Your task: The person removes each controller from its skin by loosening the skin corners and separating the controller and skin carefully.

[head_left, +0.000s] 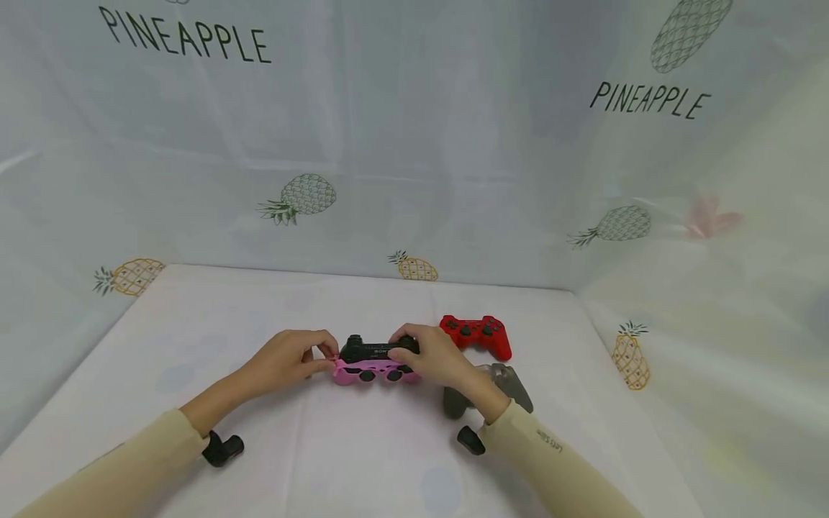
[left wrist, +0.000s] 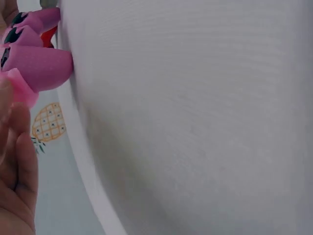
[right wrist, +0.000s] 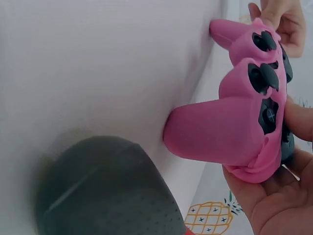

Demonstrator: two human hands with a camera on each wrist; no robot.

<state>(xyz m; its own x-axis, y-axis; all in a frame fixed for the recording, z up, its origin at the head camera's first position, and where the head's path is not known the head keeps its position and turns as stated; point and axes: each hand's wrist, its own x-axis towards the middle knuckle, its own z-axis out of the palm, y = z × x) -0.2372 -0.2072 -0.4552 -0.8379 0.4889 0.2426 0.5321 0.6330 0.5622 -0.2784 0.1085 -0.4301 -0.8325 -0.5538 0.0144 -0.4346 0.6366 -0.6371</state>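
A black game controller (head_left: 370,352) sits partly inside a pink silicone cover (head_left: 343,375), standing on its grips with its top edge raised. In the right wrist view, the pink cover (right wrist: 210,129) wraps both grips, and its upper end is bunched and folded beside the black body. My left hand (head_left: 285,362) pinches the cover's left corner between thumb and fingertips. At the other end my right hand (head_left: 435,357) grips the controller, thumb on the near top side. Pink material stretches near the left fingers in the left wrist view.
A red game controller (head_left: 499,344) lies behind my right hand. Partly hidden under the right forearm is a grey controller (head_left: 514,388). The table (head_left: 363,460) has a white cloth, and a pineapple-printed curtain (head_left: 447,216) hangs at the back and sides.
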